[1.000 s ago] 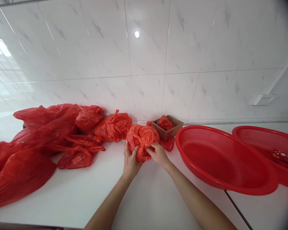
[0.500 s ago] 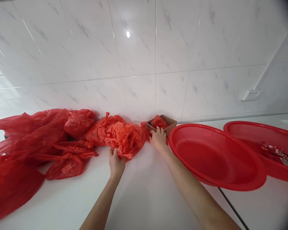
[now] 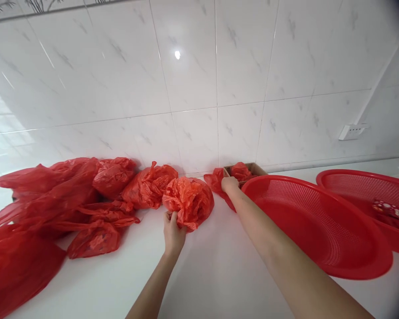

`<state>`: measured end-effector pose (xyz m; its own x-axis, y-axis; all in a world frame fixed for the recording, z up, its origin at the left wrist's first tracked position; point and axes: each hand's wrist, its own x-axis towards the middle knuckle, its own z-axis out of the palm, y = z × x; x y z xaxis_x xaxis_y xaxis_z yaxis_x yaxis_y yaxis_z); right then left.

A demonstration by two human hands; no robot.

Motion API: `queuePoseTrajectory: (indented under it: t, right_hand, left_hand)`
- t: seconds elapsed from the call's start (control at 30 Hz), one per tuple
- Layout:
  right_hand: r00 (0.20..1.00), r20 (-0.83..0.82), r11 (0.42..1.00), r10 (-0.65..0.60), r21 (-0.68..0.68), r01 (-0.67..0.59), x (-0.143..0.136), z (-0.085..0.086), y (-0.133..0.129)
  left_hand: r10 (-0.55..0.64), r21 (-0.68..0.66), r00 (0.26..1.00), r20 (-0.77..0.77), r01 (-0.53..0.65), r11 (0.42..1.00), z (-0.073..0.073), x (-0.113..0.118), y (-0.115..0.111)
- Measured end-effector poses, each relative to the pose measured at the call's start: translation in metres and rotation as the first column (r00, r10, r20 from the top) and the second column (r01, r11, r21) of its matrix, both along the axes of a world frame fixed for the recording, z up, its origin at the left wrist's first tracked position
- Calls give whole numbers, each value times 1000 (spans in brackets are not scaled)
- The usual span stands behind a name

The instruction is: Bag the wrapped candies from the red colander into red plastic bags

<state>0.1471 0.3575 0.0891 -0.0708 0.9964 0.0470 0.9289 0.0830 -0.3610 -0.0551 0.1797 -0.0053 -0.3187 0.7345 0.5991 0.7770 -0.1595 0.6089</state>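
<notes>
My left hand (image 3: pixel 174 232) is closed on the lower front edge of a crumpled red plastic bag (image 3: pixel 189 200) on the white counter. My right hand (image 3: pixel 230 182) reaches to the back and is closed on the front wall of a small open cardboard box (image 3: pixel 260 169); its fingertips are mostly hidden. Inside the box sits a red plastic bundle (image 3: pixel 241 171). Another red bag (image 3: pixel 214 179) lies just left of the box, partly behind my right hand. The large red plastic basket (image 3: pixel 286 221) stands directly right of the box, partly covered by my right forearm.
Several filled red bags (image 3: pixel 56 186) crowd the left side, with a knotted one (image 3: pixel 151 186) against the wall. A second red basket (image 3: pixel 349 177) at the right holds a patterned packet (image 3: pixel 392 212). The tiled wall (image 3: pixel 199 137) bounds the back; a socket (image 3: pixel 352 131) is mounted on it.
The box has slid right with my right hand on it, and the near basket has shifted right too. My left hand has pulled its bag right, apart from the knotted bag.
</notes>
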Motion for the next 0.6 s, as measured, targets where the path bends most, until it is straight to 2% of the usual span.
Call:
queuePoseTrajectory:
  t: [0.17, 0.23, 0.33, 0.47, 0.6]
  right_hand:
    - [997, -70, 993, -27, 115, 35, 19, 16, 9]
    - [994, -109, 980, 28, 199, -6, 16, 24, 6]
    - [968, -162, 937, 193, 323, -132, 2, 35, -6]
    - [909, -135, 869, 395, 375, -322, -15, 34, -23]
    - [904, -96, 865, 416, 348, -361, -26, 21, -38]
  left_hand:
    - [1, 38, 999, -50, 1, 999, 9, 4, 44]
    - [-4, 34, 997, -76, 7, 999, 14, 7, 66]
    - [-29, -3, 992, -122, 28, 1000, 15, 14, 89]
    - [-49, -37, 985, -164, 44, 998, 10, 28, 96]
    - [-37, -33, 983, -179, 31, 999, 6, 39, 97]
